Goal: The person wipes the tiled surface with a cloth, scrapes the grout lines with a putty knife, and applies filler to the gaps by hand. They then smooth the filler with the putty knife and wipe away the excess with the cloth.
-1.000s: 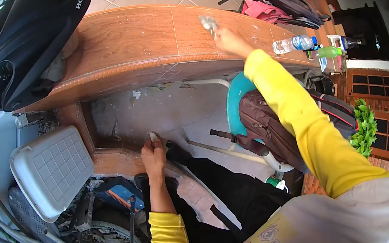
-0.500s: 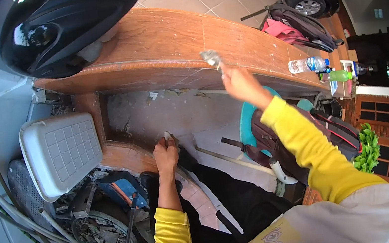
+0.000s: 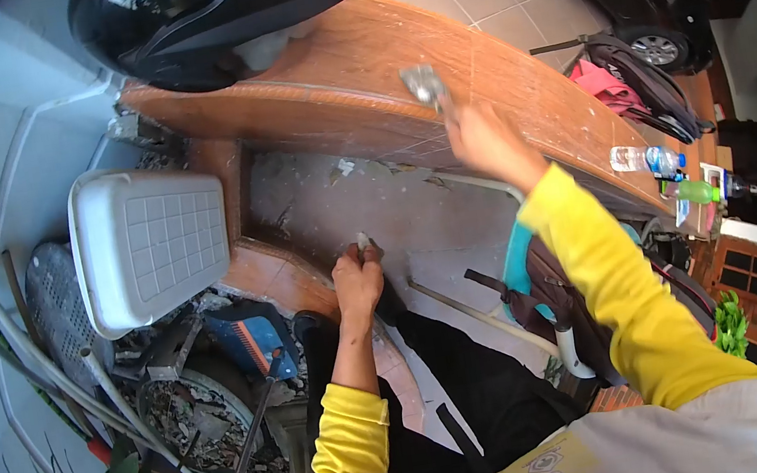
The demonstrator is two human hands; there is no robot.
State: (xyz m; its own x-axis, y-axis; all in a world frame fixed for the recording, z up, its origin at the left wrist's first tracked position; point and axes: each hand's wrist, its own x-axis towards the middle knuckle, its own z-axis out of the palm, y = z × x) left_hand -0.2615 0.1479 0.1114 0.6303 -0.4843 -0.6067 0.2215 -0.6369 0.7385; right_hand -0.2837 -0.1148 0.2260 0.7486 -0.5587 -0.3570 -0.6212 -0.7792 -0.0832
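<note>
My right hand (image 3: pixel 487 144) is closed round the handle of a scraper (image 3: pixel 423 85), whose pale, smeared blade lies over the brown tiled ledge (image 3: pixel 354 69). Lower and to the left, my left hand (image 3: pixel 359 283) pinches a small pale lump (image 3: pixel 362 239) between its fingertips. This hand is above the dusty grey floor (image 3: pixel 315 207), near my black-clad legs. Whether the blade touches the ledge, I cannot tell.
A white plastic basin (image 3: pixel 155 245) stands left, beside a blue dustpan (image 3: pixel 255 338) and a rubble-filled container (image 3: pixel 196 420). A black helmet-like object (image 3: pixel 218 16) sits on the ledge. Bottles (image 3: pixel 646 159) and backpacks (image 3: pixel 640 85) are right, with a pale pipe (image 3: pixel 484 317) below.
The view has shifted, so the surroundings appear farther right. Relative to the ledge, the scraper in my right hand has moved slightly left. My left hand keeps its pinch.
</note>
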